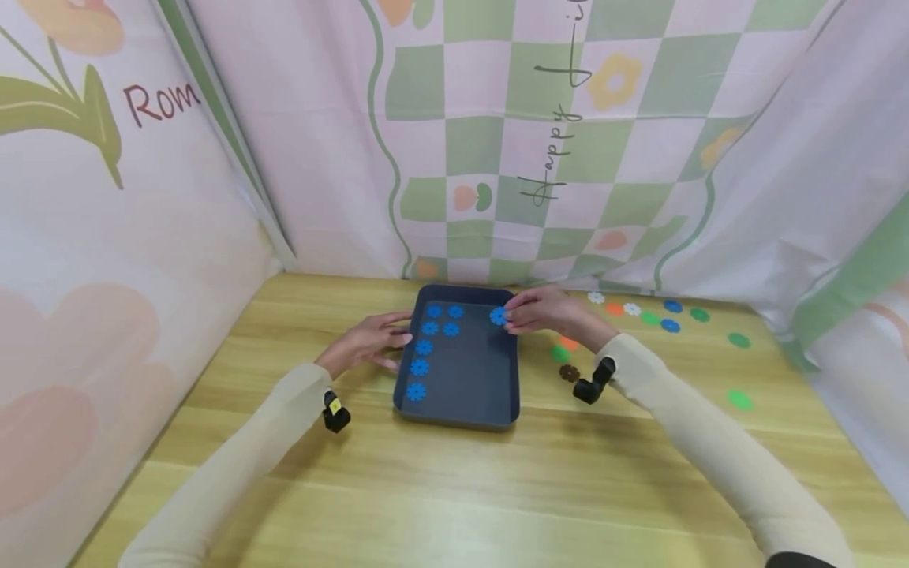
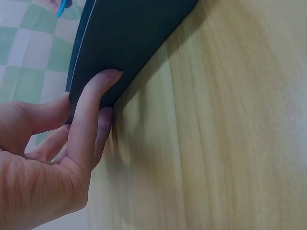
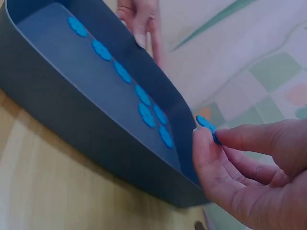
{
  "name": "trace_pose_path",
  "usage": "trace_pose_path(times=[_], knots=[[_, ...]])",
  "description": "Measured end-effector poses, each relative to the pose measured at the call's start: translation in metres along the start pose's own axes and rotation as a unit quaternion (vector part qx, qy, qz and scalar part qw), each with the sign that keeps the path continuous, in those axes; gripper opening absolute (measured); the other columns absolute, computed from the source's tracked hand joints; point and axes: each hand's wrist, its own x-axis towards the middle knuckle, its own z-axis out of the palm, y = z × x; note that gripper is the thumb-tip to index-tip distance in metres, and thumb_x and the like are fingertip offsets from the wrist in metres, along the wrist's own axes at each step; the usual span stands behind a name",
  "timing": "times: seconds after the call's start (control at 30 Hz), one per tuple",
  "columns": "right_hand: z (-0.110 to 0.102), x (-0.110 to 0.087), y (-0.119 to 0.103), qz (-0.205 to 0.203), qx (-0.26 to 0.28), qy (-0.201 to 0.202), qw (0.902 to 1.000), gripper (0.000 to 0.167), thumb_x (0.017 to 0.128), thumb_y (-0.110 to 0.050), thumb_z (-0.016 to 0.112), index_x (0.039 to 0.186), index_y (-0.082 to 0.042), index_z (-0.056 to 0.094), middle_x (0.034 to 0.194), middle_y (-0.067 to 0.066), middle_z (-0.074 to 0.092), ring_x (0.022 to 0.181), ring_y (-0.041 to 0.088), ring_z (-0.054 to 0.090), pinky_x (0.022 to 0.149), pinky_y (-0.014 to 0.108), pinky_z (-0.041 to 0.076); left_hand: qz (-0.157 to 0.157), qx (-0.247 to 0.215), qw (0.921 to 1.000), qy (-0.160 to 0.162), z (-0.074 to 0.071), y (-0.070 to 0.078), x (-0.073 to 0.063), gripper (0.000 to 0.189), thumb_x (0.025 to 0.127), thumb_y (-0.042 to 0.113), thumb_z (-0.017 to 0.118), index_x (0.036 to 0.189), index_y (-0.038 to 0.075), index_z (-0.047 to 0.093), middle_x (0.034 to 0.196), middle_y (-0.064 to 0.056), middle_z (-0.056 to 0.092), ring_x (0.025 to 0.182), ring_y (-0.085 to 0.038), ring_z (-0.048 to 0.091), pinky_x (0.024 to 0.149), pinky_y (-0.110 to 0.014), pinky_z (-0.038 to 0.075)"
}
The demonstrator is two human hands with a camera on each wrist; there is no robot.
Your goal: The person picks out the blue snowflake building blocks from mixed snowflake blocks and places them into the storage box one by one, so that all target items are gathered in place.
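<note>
A dark grey rectangular tray (image 1: 465,422) stands on the wooden table. Along its left side my left hand (image 1: 365,341) holds it, thumb at the rim and fingers against the outer wall. Several blue flower-shaped discs (image 1: 416,391) lie inside, in a column down the left with a short second column beside its top. Over the tray's far right corner, my right hand (image 1: 543,310) pinches one more blue flower-shaped disc (image 3: 207,125) between thumb and fingertips. In the right wrist view that disc is tilted, close above the rim.
Right of the tray are scattered discs: a brown one (image 1: 569,372), green ones (image 1: 738,340), white ones (image 1: 632,309), an orange one (image 1: 615,309) and blue ones (image 1: 671,325). A patterned curtain (image 1: 483,142) hangs along the table's far edge.
</note>
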Motion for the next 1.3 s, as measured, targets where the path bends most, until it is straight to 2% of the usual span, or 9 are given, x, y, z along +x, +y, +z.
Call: trace_pose_path(times=[0.13,0.27,0.43,0.73,1.1,1.3], knots=[[0.013,0.011,0.002,0.002,0.007,-0.009,0.9999,0.026,0.102,0.008,0.061,0.126,0.017,0.056,0.099,0.013,0.078,0.09,0.02,0.078,0.099,0.05,0.06,-0.001,0.002,1.0,-0.001,0.001,0.002,0.003,0.065,0.109,0.01,0.056,0.167,0.015,0.027,0.169,-0.025,0.029,0.135,-0.044,0.057,0.075,-0.035,0.068],[0.026,0.018,0.003,0.014,0.004,-0.021,0.9997,0.019,0.102,0.008,0.06,0.119,0.015,0.06,0.097,0.013,0.077,0.087,0.019,0.077,0.1,0.052,0.06,-0.001,-0.003,1.0,-0.003,0.002,0.005,0.005,0.066,0.108,0.007,0.056,0.167,0.012,0.028,0.167,-0.026,0.032,0.137,-0.044,0.055,0.072,-0.034,0.067],[0.042,0.024,0.001,0.027,-0.018,-0.032,0.999,0.022,0.103,0.004,0.059,0.121,0.017,0.062,0.099,0.017,0.077,0.087,0.02,0.078,0.098,0.049,0.062,-0.005,-0.003,1.0,-0.001,0.002,0.008,0.004,0.067,0.106,0.005,0.057,0.166,0.011,0.028,0.165,-0.025,0.036,0.14,-0.043,0.053,0.068,-0.033,0.067],[0.064,0.037,-0.001,0.051,-0.027,-0.034,0.9978,0.021,0.103,0.003,0.059,0.118,0.017,0.064,0.092,0.016,0.077,0.079,0.018,0.077,0.09,0.042,0.066,-0.006,0.005,1.0,0.001,0.0,0.004,0.004,0.067,0.108,0.008,0.058,0.167,0.011,0.026,0.168,-0.026,0.029,0.14,-0.044,0.052,0.07,-0.035,0.068],[0.085,0.048,0.0,0.07,-0.063,-0.011,0.9955,0.011,0.098,0.007,0.062,0.105,0.014,0.068,0.087,0.019,0.077,0.071,0.018,0.075,0.08,0.039,0.068,-0.001,0.02,0.9997,0.013,0.002,0.006,0.003,0.065,0.109,0.01,0.057,0.166,0.01,0.027,0.167,-0.026,0.03,0.137,-0.043,0.056,0.07,-0.035,0.068],[0.097,0.051,-0.004,0.068,-0.124,0.009,0.9899,0.006,0.097,0.007,0.065,0.092,0.008,0.069,0.082,0.016,0.076,0.064,0.016,0.072,0.072,0.035,0.068,-0.004,0.019,0.9997,0.011,0.001,0.005,0.003,0.065,0.109,0.01,0.057,0.166,0.009,0.027,0.168,-0.026,0.03,0.137,-0.044,0.055,0.073,-0.036,0.068]])
